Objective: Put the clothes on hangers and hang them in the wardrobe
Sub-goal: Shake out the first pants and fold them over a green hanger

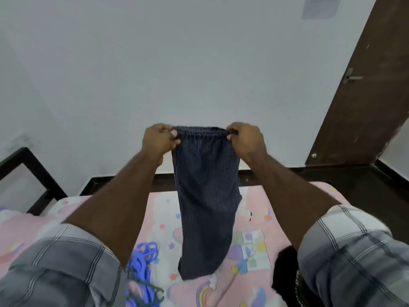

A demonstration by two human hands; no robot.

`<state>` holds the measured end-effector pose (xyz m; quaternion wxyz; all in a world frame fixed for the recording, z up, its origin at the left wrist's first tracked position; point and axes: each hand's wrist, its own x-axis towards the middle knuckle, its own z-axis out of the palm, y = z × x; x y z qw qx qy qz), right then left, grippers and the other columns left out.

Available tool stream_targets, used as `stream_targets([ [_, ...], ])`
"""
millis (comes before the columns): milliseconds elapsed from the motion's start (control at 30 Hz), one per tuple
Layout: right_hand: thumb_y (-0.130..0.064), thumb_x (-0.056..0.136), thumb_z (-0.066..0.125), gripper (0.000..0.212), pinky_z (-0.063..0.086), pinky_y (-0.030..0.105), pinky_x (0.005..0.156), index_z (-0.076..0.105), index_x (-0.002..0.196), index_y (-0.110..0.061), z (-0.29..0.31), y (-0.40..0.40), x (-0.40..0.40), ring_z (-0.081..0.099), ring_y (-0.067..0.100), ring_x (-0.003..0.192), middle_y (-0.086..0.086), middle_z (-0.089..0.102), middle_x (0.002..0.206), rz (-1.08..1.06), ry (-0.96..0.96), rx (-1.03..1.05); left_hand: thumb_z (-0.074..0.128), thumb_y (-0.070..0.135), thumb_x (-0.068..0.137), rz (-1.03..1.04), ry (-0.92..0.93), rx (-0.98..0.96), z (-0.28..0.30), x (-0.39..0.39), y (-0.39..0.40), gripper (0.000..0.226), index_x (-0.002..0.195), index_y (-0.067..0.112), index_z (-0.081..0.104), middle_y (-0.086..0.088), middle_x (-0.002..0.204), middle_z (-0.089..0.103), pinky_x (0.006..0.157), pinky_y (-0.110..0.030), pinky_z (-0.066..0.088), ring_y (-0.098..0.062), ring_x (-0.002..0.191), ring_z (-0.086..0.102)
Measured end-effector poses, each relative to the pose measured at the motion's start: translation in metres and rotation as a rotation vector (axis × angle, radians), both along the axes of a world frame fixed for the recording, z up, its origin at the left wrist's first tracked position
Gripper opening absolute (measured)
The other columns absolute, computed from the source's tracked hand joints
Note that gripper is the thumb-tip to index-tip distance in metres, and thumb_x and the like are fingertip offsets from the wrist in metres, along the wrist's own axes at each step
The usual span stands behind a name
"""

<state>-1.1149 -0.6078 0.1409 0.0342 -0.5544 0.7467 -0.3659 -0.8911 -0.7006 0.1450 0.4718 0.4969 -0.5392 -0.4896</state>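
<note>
Dark pinstriped trousers (205, 196) hang at centre, held up over the bed (276, 202). Left hand (158, 138) pinches the waistband's left end, right hand (245, 138) its right end, fingers curled into the cloth. Blue hangers (141, 264) lie on the bedsheet at 7 o'clock. Black garment (284, 269) at 4 o'clock. Brown door (363, 96) at 2 o'clock.

A bed with a pink cartoon-print sheet (261, 209) carries a tangle of blue and dark green plastic hangers (141, 269) near its front left, and a black garment, possibly folded (284, 271), at the right.
</note>
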Motion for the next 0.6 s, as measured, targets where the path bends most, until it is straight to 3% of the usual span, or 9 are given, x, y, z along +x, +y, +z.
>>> stream_targets([
  [100, -0.008, 0.091, 0.059, 0.029, 0.04, 0.019, 0.101, 0.073, 0.115, -0.015, 0.058, -0.011, -0.005, 0.063, 0.019, 0.111, 0.002, 0.072, 0.117, 0.03, -0.01, -0.306, 0.065, 0.001, 0.094, 0.028, 0.157, -0.28, 0.063, -0.008, -0.008, 0.011, 0.101, 0.009, 0.065, -0.009, 0.092, 0.067, 0.07, -0.025, 0.06, -0.014, 0.075, 0.069],
  [200, -0.005, 0.086, 0.058, 0.032, 0.029, 0.001, 0.097, 0.075, 0.112, -0.013, 0.112, -0.002, -0.001, 0.06, 0.01, 0.108, 0.0, 0.072, 0.113, 0.057, 0.006, -0.581, 0.064, 0.001, 0.094, -0.001, 0.292, -0.492, 0.119, -0.006, 0.004, 0.012, 0.103, 0.009, 0.066, -0.013, 0.099, 0.065, 0.08, -0.031, 0.06, -0.019, 0.089, 0.068],
  [267, -0.003, 0.085, 0.057, 0.032, 0.03, -0.001, 0.095, 0.075, 0.11, -0.014, 0.134, 0.014, 0.005, 0.056, 0.002, 0.103, -0.005, 0.072, 0.11, 0.064, 0.0, -0.672, 0.065, 0.002, 0.093, -0.024, 0.354, -0.544, 0.144, 0.001, 0.019, 0.015, 0.106, 0.008, 0.067, -0.013, 0.104, 0.065, 0.086, -0.036, 0.06, -0.022, 0.096, 0.069],
  [467, -0.005, 0.087, 0.062, 0.031, 0.036, 0.004, 0.098, 0.074, 0.113, -0.017, 0.123, 0.097, 0.04, 0.062, 0.008, 0.109, -0.005, 0.072, 0.113, 0.061, -0.032, -0.622, 0.066, 0.0, 0.093, -0.111, 0.373, -0.488, 0.124, 0.045, 0.094, 0.022, 0.115, -0.002, 0.065, -0.026, 0.116, 0.063, 0.091, -0.04, 0.059, -0.031, 0.107, 0.069],
  [600, -0.009, 0.09, 0.064, 0.028, 0.043, 0.021, 0.104, 0.074, 0.115, -0.018, 0.071, 0.174, 0.076, 0.063, 0.012, 0.11, -0.004, 0.072, 0.115, 0.06, -0.059, -0.433, 0.064, -0.001, 0.095, -0.148, 0.321, -0.396, 0.063, 0.088, 0.166, 0.016, 0.111, 0.001, 0.067, -0.018, 0.107, 0.067, 0.089, -0.036, 0.059, -0.026, 0.098, 0.07],
])
